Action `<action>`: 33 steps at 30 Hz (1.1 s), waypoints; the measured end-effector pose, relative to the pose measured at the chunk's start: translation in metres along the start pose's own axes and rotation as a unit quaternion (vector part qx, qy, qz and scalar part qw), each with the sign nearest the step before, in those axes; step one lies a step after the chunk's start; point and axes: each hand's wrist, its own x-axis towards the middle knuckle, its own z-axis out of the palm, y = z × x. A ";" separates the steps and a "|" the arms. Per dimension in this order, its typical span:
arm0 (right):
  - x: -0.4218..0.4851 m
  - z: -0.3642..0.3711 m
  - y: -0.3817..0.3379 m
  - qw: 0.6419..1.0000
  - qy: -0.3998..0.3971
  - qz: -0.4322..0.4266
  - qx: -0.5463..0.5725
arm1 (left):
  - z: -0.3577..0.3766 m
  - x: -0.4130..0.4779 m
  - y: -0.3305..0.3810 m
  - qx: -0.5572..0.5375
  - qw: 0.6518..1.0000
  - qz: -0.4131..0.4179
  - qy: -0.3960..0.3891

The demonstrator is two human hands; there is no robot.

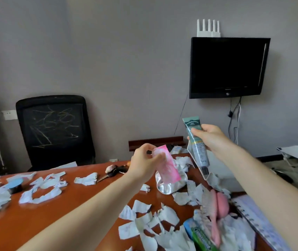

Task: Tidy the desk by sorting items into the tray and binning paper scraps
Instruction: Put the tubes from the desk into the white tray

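Both arms reach out over a reddish-brown counter (72,205) littered with torn white paper scraps (41,189). The scraps lie in loose clusters on the left, through the middle and thickly at the near right. The left hand (144,160) is raised above the middle of the counter, and its fingers (160,156) and thumb pinch the upper end of a soft pink tube (166,165). The tube hangs slanting down to the right, clear of the surface. Directly below it a crumpled silver foil pouch (164,187) lies among the scraps. The right hand (209,136) is held higher and farther right, its fingers (196,132) clamped round the upper part of a grey-green tube (198,147). This one's flat crimped end points up and its dark cap points down, above the counter's far right edge. The two tubes are apart and do not touch. At the near right a pink hairbrush (217,205) rests on the paper, bristles to the left, and a green pack (200,238) lies just beside its handle. On the left a small dark tin with a blue lid (15,184) stands between scraps. Near the far edge, left of the left hand, lies a dark bunch that looks like keys (115,171). A black office chair (54,131) stands behind the counter on the left. A dark flat screen (227,67) hangs on the grey wall at the right.
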 end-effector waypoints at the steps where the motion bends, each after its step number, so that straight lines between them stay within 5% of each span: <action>1: 0.010 -0.005 0.007 1.000 0.007 0.003 -0.003 | 0.010 0.010 -0.002 0.004 1.000 -0.001 -0.005; 16: 0.093 -0.070 0.091 0.993 0.082 0.046 -0.072 | 0.144 0.118 -0.011 0.041 0.996 0.015 -0.074; 25: 0.093 -0.075 0.127 0.979 0.047 0.106 -0.169 | 0.189 0.123 -0.031 0.161 0.967 -0.008 -0.198; 33: 0.094 -0.075 0.137 0.957 0.009 0.143 -0.252 | 0.199 0.116 -0.038 0.207 0.953 0.028 -0.220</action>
